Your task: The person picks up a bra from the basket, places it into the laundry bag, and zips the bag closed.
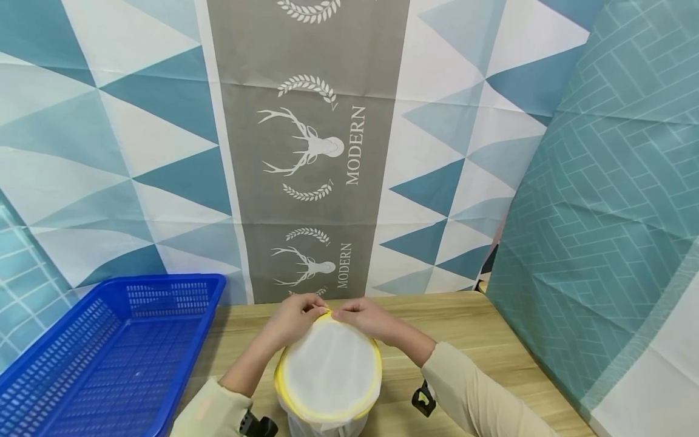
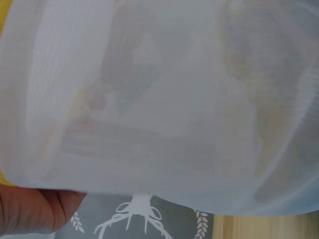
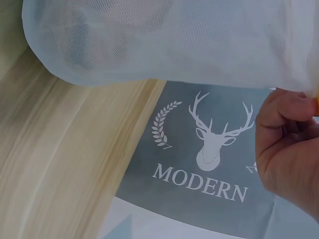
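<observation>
A round, pale container (image 1: pixel 327 428) stands on the table between my forearms. Over it hangs a translucent white bag (image 1: pixel 332 367) with a yellow band (image 1: pixel 378 355) round its upper edge. At the far side of this rim, my left hand (image 1: pixel 295 317) pinches the yellow band with thumb and fingers. Close beside it, my right hand (image 1: pixel 367 317) pinches the same band, the fingertips of both hands almost together. The bag (image 2: pixel 164 124) fills most of the left wrist view, with the left thumb at its edge. Fine mesh texture shows through the bag (image 3: pixel 164 45) in the right wrist view.
To the left lies a blue plastic basket (image 1: pixel 117 364) with perforated walls. Under everything is a wood-grain table (image 1: pixel 464 346). A patterned sheet (image 1: pixel 306 182) with deer prints stands behind it, and a green sheet (image 1: pixel 601 212) hangs along the right side.
</observation>
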`<action>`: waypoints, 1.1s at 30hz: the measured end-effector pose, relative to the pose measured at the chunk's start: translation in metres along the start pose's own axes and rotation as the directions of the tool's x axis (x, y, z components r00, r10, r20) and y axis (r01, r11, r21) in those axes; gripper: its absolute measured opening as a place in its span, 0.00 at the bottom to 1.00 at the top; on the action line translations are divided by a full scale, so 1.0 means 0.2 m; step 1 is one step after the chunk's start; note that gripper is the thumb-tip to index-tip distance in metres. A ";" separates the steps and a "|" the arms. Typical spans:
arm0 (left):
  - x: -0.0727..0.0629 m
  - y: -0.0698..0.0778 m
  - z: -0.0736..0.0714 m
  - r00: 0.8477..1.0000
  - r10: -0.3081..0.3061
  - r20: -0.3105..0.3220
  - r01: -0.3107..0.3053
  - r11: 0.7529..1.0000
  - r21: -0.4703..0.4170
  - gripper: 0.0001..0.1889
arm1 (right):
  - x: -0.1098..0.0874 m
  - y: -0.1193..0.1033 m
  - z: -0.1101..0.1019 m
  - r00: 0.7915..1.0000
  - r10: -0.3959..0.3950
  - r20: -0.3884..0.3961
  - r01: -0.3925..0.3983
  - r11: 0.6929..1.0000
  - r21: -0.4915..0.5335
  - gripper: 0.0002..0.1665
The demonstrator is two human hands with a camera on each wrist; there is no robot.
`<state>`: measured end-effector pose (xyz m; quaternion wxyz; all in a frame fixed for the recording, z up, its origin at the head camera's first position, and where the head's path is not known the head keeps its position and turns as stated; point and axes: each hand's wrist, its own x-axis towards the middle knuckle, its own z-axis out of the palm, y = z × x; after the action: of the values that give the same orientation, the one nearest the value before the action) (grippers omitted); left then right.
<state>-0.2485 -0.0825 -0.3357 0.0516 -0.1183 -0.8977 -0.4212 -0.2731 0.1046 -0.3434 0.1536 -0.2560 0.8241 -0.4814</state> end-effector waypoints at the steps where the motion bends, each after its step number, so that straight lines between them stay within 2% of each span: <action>1: 0.00 0.00 0.00 1.000 0.002 -0.006 -0.002 1.000 -0.005 0.05 | 0.00 0.00 0.00 1.000 -0.001 -0.008 0.001 1.000 0.003 0.19; 10: -0.02 -0.01 0.01 0.999 0.033 -0.040 -0.034 0.999 -0.010 0.05 | -0.02 0.00 0.01 0.999 0.006 -0.053 -0.005 1.000 0.021 0.19; 22: -0.03 -0.03 0.01 1.000 -0.007 -0.031 0.006 1.000 -0.018 0.05 | -0.03 0.02 0.02 0.999 0.009 -0.048 -0.007 0.999 0.040 0.19; 33: -0.03 -0.03 0.02 0.999 0.003 -0.032 -0.004 1.000 -0.023 0.05 | -0.03 0.01 0.02 0.997 0.006 -0.074 -0.003 0.999 0.035 0.18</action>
<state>-0.2450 -0.0836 -0.3444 0.0653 -0.1138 -0.8916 -0.4333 -0.2670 0.1067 -0.3478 0.1286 -0.2333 0.8212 -0.5047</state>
